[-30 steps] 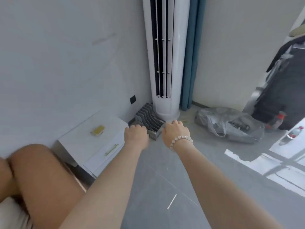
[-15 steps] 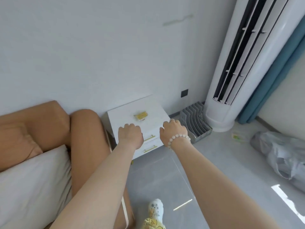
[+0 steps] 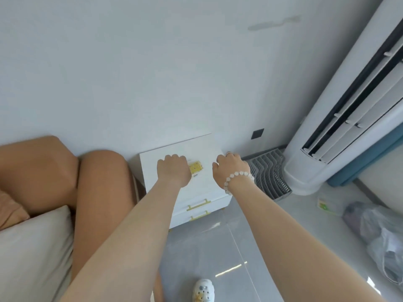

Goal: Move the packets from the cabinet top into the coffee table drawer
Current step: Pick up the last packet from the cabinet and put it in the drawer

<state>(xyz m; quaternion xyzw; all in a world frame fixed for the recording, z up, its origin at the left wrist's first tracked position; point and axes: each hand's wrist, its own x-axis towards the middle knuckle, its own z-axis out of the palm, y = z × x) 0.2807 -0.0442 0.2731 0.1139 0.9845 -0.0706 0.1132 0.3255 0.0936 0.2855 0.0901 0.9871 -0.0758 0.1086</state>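
Observation:
A small yellow packet (image 3: pixel 195 167) lies on top of a low white cabinet (image 3: pixel 185 149) that stands against the wall and has two gold-handled drawers, both closed. My left hand (image 3: pixel 173 171) hovers over the cabinet top just left of the packet, hiding the packet's left edge. Its fingers curl loosely downward, and no grip on the packet shows. My right hand (image 3: pixel 231 168), with a bead bracelet at the wrist, hangs over the cabinet's right edge with loosely curled fingers and holds nothing. The coffee table is out of view.
A brown sofa (image 3: pixel 43 171) with a beige cushion (image 3: pixel 32 247) stands left of the cabinet. To the right are a grey rack (image 3: pixel 268 173), a tall white air conditioner (image 3: pixel 327 138) and a plastic bag (image 3: pixel 383 236) on the floor. My shoe (image 3: pixel 204 289) is below.
The view has swung left and drawn closer to the cabinet. Both hands have moved forward over its top, and the left hand has reached the yellow packet's side.

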